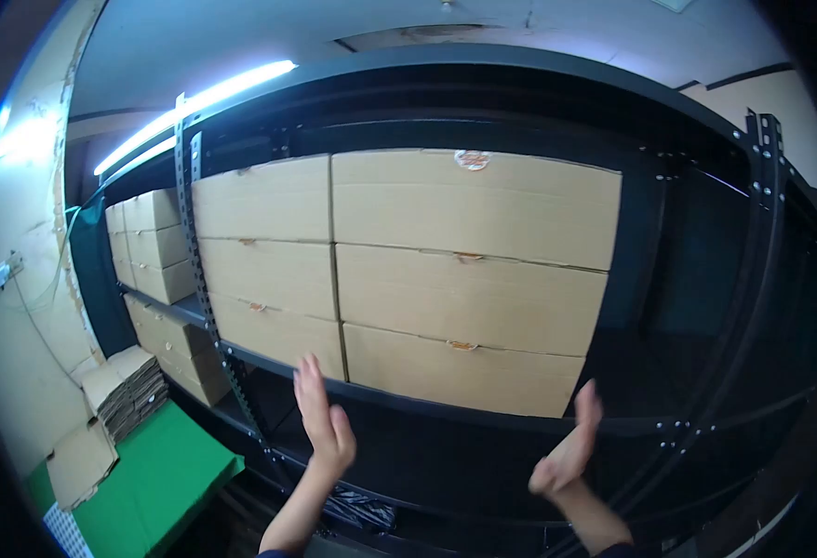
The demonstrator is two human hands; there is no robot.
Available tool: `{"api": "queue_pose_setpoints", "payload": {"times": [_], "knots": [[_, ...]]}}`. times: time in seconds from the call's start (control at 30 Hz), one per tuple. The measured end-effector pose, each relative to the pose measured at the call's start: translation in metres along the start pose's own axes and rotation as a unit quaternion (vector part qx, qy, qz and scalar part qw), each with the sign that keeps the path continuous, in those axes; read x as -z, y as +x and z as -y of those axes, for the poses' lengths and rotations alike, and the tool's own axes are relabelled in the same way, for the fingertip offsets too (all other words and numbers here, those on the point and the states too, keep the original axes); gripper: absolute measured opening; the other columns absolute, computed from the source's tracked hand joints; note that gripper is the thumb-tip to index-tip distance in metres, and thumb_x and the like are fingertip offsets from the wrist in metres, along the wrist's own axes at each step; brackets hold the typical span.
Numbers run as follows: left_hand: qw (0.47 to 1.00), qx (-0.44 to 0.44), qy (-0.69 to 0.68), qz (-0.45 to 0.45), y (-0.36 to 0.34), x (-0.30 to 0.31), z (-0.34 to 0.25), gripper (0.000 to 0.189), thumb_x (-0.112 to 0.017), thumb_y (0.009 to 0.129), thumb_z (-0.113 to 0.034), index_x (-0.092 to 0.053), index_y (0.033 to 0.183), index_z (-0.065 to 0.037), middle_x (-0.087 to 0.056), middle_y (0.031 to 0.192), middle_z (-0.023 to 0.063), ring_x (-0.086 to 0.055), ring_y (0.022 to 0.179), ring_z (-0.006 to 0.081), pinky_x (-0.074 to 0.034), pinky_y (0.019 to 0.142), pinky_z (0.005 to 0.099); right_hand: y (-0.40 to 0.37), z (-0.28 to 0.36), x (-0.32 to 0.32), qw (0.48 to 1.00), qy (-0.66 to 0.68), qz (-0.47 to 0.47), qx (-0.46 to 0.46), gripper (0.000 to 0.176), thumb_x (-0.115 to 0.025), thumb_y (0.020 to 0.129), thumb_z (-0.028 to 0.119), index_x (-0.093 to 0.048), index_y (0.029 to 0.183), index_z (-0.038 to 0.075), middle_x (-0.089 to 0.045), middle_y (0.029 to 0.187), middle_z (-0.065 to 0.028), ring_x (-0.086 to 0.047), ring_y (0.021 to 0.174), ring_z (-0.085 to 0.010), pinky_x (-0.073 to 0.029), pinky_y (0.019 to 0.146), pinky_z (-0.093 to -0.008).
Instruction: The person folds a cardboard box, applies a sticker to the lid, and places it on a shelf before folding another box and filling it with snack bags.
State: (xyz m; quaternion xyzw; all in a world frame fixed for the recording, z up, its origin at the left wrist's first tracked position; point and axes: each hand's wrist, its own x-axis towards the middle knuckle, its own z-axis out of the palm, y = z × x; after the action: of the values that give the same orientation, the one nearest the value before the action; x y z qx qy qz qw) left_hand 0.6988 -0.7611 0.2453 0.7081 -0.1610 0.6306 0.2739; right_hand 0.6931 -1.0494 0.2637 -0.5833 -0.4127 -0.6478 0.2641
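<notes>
Your left hand [328, 430] and right hand [574, 448], empty and well apart, seem poised for handling the stacked boxes [427, 290], where contact calls for level palms.

A: ok so what's the box count?
B: six big cardboard boxes [408, 279], two stacks of three. more boxes far left [162, 246], too squished to call tbh
A: hands?
B: two: one left hand [325, 423], one right hand [571, 451]. also one green tabletop [171, 474], one pile of flattened cardboard [134, 405]
</notes>
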Motion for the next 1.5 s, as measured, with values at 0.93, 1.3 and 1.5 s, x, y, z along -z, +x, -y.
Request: {"api": "queue_pose_setpoints", "payload": {"times": [0.93, 1.3, 1.5], "knots": [[0.793, 0.463, 0.335, -0.211, -0.194, 0.437, 0.004, 0.043, -0.032, 0.092, -0.021, -0.031, 0.128, 0.004, -0.038, 0.129, 0.0176, -0.032, 0.124, 0.0265, -0.021, 0.102, 0.0331, -0.092, 0.443, -0.324, 0.479, 0.689, 0.369, -0.399, 0.053, -0.043, 0.089, 0.029, -0.028, 0.130, -0.001, -0.042, 0.127, -0.0156, -0.041, 0.116, -0.0230, -0.036, 0.091, -0.0329], [0.641, 0.528, 0.331, -0.449, -0.277, 0.570, 0.026, 0.039, -0.031, 0.094, -0.024, -0.037, 0.122, 0.003, -0.047, 0.120, 0.0163, -0.041, 0.115, 0.0231, -0.028, 0.099, 0.0316, -0.088, 0.606, -0.458, 0.353, 0.730, 0.415, -0.412, 0.038, -0.041, 0.090, 0.020, -0.040, 0.123, 0.001, -0.054, 0.112, -0.0132, -0.050, 0.105, -0.0193, -0.041, 0.082, -0.0299], [0.617, 0.557, 0.337, -0.441, -0.299, 0.638, 0.104, 0.038, -0.031, 0.095, -0.026, -0.041, 0.119, 0.001, -0.052, 0.113, 0.0145, -0.047, 0.109, 0.0214, -0.033, 0.094, 0.0315, -0.124, 0.711, -0.567, 0.346, 0.710, 0.479, -0.383, 0.023, -0.050, 0.085, 0.009, -0.052, 0.106, 0.001, -0.060, 0.098, -0.0082, -0.055, 0.092, -0.0144, -0.043, 0.077, -0.0268]]}}
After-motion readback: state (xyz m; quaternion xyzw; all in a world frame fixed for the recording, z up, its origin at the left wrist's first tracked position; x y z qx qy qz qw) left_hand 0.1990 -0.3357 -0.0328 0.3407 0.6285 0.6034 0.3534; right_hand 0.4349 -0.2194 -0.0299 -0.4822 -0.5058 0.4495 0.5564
